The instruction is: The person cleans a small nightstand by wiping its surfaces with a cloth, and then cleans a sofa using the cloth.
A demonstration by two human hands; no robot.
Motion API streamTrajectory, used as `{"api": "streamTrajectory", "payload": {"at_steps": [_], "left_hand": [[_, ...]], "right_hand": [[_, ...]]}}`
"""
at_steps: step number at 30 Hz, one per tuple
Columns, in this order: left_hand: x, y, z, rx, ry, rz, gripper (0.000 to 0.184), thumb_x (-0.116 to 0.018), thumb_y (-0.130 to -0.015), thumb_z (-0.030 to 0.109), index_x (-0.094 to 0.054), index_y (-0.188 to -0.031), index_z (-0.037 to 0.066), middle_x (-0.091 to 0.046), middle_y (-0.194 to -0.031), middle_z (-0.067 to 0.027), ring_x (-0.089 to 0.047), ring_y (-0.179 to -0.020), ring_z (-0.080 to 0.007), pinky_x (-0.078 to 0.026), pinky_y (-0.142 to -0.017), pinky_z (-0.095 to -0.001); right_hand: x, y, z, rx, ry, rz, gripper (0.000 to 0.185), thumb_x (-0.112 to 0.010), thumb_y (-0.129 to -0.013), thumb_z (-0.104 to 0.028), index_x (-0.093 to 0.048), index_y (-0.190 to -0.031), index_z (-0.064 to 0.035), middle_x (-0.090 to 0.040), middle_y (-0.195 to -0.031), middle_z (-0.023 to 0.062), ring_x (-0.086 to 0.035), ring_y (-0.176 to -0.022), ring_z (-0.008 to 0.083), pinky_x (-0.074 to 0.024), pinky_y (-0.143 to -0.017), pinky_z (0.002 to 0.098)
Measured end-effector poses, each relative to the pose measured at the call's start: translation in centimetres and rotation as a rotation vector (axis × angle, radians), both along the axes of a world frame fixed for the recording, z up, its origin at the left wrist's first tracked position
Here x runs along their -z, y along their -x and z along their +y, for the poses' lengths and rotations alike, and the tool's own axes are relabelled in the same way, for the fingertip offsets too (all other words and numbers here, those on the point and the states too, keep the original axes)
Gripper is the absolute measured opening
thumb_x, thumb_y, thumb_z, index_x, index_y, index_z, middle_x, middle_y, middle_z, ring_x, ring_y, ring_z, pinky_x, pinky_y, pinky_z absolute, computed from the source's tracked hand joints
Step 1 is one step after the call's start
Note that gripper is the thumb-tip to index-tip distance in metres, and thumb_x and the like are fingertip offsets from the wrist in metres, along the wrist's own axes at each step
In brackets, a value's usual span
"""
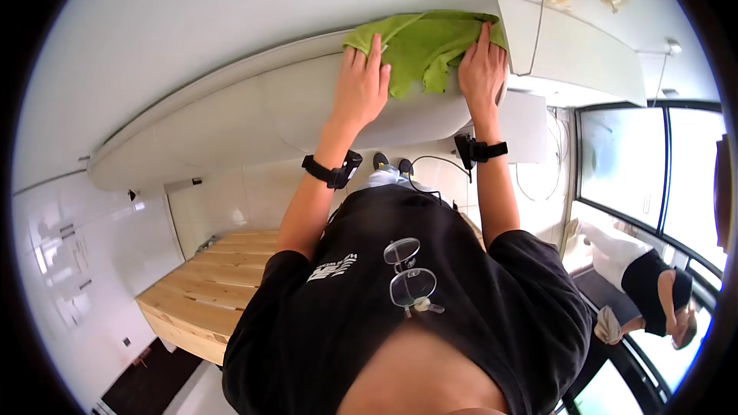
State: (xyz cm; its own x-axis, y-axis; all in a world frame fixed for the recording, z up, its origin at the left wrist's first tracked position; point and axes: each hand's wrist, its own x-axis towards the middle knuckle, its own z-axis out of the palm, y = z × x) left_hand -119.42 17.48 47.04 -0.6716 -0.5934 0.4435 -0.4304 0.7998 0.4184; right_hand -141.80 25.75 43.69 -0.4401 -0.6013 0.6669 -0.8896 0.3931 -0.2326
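Observation:
A bright green cloth (419, 46) lies draped over the top edge of a long white rounded unit (231, 107), whose kind I cannot tell. Its lower edge hangs in uneven folds. My left hand (361, 84) grips the cloth's left end, index finger stretched over it and the other fingertips partly covered. At the right end, my right hand (483, 73) has hold of the cloth too, index finger extended toward the upper edge. Both wrists carry black straps with small devices, the left strap (332, 173) and the right strap (484, 151).
A slatted wooden bench (219, 269) stands at the left. White box-like ducting (573, 42) and hanging cables (542, 23) are at the upper right. Beyond, near large windows (623, 157), another person (653, 277) holds a pale cloth (607, 325).

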Motion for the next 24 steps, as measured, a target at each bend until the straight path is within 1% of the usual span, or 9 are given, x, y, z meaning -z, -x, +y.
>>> {"api": "streamTrajectory", "payload": {"at_steps": [1,4,7,12,14,17,18,22,24], "left_hand": [[1.0,0.4,-0.5,-0.042,0.065,-0.038,0.056,-0.055,-0.092,0.017,-0.036,-0.139,-0.007,-0.045,-0.134,-0.027,-0.041,-0.123,-0.0455,-0.036,-0.105,-0.0502],[2.2,1.2,-2.0,-0.02,0.115,-0.02,0.056,-0.056,-0.091,0.018,-0.038,-0.139,-0.007,-0.045,-0.134,-0.0279,-0.039,-0.125,-0.0469,-0.03,-0.109,-0.0538],[2.3,1.3,-2.0,-0.043,0.15,-0.06,0.056,-0.055,-0.092,0.018,-0.038,-0.139,-0.006,-0.046,-0.133,-0.0274,-0.039,-0.125,-0.0453,-0.029,-0.109,-0.0546],[2.3,1.3,-2.1,0.028,0.131,-0.079,0.056,-0.052,-0.093,0.018,-0.036,-0.141,-0.007,-0.048,-0.13,-0.0281,-0.04,-0.126,-0.0452,-0.027,-0.11,-0.0555],[2.2,1.7,-1.8,0.029,0.143,-0.088,0.056,-0.052,-0.093,0.018,-0.035,-0.141,-0.006,-0.048,-0.13,-0.0284,-0.04,-0.126,-0.0457,-0.027,-0.111,-0.0558],[2.4,2.1,-1.6,0.04,0.124,-0.095,0.056,-0.051,-0.094,0.016,-0.033,-0.142,-0.006,-0.044,-0.134,-0.0294,-0.038,-0.128,-0.0468,-0.026,-0.111,-0.0562],[2.6,2.2,-1.5,0.043,0.101,-0.096,0.056,-0.05,-0.094,0.015,-0.032,-0.143,-0.006,-0.041,-0.138,-0.0302,-0.037,-0.129,-0.0474,-0.026,-0.111,-0.0563],[2.4,3.2,-0.5,0.017,0.138,-0.059,0.056,-0.052,-0.093,0.014,-0.034,-0.142,-0.004,-0.042,-0.139,-0.0287,-0.037,-0.13,-0.0467,-0.027,-0.112,-0.0525],[1.7,3.9,1.0,0.007,0.092,-0.036,0.055,-0.053,-0.092,0.012,-0.036,-0.142,-0.003,-0.04,-0.142,-0.0263,-0.036,-0.131,-0.0454,-0.029,-0.111,-0.0502]], "right_hand": [[-0.1,-0.2,0.1,0.027,-0.011,-0.004,0.048,-0.05,-0.094,-0.021,-0.047,-0.136,0.0001,-0.06,-0.113,0.0219,-0.058,-0.104,0.0393,-0.0489,-0.087,0.046],[-0.7,0.3,-0.5,0.066,-0.096,-0.06,0.056,-0.049,-0.096,-0.042,-0.049,-0.135,-0.0014,-0.06,-0.114,0.0231,-0.058,-0.105,0.0385,-0.0514,-0.084,0.0457],[-0.8,1.5,-1.1,0.092,-0.103,-0.1,0.056,-0.052,-0.094,-0.044,-0.054,-0.129,-0.0001,-0.062,-0.11,0.0234,-0.06,-0.102,0.0386,-0.0522,-0.082,0.0453],[-1.2,2.6,-1.2,0.011,0.018,0.052,0.049,-0.059,-0.093,-0.04,-0.06,-0.118,0.0015,-0.065,-0.101,0.0225,-0.062,-0.093,0.0409,-0.0519,-0.081,0.0439],[-1.3,2.4,-0.7,-0.045,0.097,-0.02,0.045,-0.062,-0.091,-0.037,-0.063,-0.111,0.003,-0.066,-0.091,0.0213,-0.063,-0.085,0.0405,-0.052,-0.078,0.0442],[-1.2,2.2,-0.3,-0.075,0.036,-0.116,0.036,-0.066,-0.088,-0.03,-0.064,-0.105,0.0012,-0.066,-0.096,0.0193,-0.062,-0.083,0.0394,-0.0512,-0.072,0.0447],[-1.0,2.0,0.0,-0.139,0.104,-0.204,0.035,-0.068,-0.088,-0.026,-0.064,-0.106,0.0033,-0.066,-0.088,0.0216,-0.061,-0.079,0.0406,-0.0501,-0.072,0.0457],[-1.8,1.1,0.1,-0.34,0.186,-0.106,0.026,-0.069,-0.085,-0.015,-0.065,-0.103,0.0029,-0.066,-0.087,0.0211,-0.06,-0.077,0.0413,-0.0494,-0.071,0.0463],[-1.8,1.3,0.2,-0.421,0.213,-0.163,0.025,-0.067,-0.084,-0.01,-0.064,-0.106,0.0019,-0.065,-0.095,0.0218,-0.06,-0.086,0.0416,-0.0476,-0.078,0.0469]]}}
